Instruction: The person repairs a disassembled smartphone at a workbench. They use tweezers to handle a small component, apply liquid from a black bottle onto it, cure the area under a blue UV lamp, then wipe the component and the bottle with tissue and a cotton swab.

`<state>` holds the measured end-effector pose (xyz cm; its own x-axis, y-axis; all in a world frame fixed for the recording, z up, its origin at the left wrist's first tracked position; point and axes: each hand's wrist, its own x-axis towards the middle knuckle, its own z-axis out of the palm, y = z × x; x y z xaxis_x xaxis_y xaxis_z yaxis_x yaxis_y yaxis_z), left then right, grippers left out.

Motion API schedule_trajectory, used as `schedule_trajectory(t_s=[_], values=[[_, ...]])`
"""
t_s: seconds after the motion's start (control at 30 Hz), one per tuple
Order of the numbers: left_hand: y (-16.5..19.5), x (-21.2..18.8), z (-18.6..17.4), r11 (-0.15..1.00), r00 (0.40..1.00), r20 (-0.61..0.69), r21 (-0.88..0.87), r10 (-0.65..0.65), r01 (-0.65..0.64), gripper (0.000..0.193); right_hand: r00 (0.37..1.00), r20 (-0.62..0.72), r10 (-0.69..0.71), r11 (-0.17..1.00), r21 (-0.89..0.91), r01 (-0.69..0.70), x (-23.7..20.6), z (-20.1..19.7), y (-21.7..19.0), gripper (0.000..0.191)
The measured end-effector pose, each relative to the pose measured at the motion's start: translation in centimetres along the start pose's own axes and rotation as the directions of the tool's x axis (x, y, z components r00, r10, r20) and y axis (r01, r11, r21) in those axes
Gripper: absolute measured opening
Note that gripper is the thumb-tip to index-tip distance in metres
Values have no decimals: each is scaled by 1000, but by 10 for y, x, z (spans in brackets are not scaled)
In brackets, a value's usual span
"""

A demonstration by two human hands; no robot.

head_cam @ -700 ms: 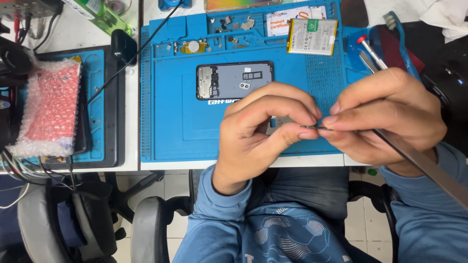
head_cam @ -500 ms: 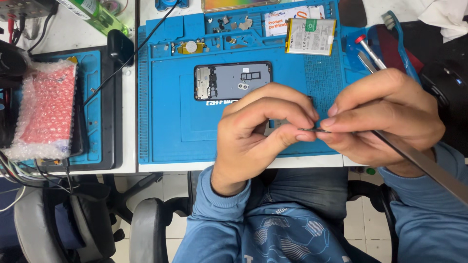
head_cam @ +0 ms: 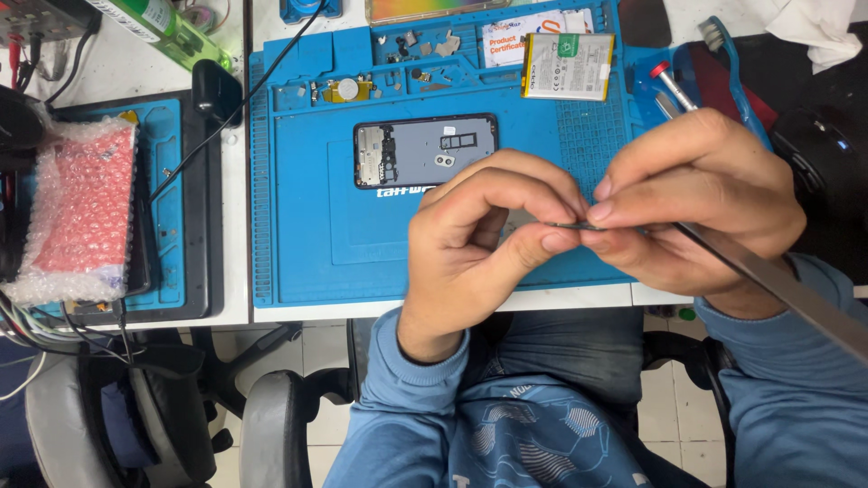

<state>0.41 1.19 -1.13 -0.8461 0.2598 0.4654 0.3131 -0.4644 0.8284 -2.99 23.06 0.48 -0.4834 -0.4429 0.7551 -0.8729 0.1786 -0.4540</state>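
Above the blue repair mat (head_cam: 298,262) on our tabletop (head_cam: 233,63), our left hand (head_cam: 470,244) pinches a thin dark strip (head_cam: 571,225), likely light, bendable and fragile; edge grip seems safest. Our right hand (head_cam: 696,199) is closed around metal tweezers (head_cam: 778,289) meeting it. Behind lie an opened phone (head_cam: 425,150) and a yellow-edged, white-labelled rectangular battery (head_cam: 568,66); at left, a pink bubble-wrap packet (head_cam: 77,208).

bare mat (head_cam: 316,244) left of phone (head_cam: 425,150)

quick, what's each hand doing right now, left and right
Left hand: closed, its fingers pinching a small thin part; what the part is cannot be told.
Right hand: closed on metal tweezers, tips at that same part.
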Motion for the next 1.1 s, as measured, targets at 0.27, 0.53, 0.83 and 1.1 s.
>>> schedule_trajectory(t_s=[0.27,0.53,0.83,1.1], values=[[-2,-9,0,997,995,-57,-27,-78,76,5,995,65,-77,997,-13,78,11,-1,-1,28],[-4,-10,-1,997,961,-273,74,41,-22,12,822,34,568,802,-246,-544,-7,-21,9,20],[-12,-15,-3,991,984,-145,94,103,-90,13,833,-76,548,530,-738,-417,-84,-5,31,23],[-6,-15,-12,985,988,-71,118,138,-129,4,800,-195,567,140,-934,-328,-107,-23,59,29]])
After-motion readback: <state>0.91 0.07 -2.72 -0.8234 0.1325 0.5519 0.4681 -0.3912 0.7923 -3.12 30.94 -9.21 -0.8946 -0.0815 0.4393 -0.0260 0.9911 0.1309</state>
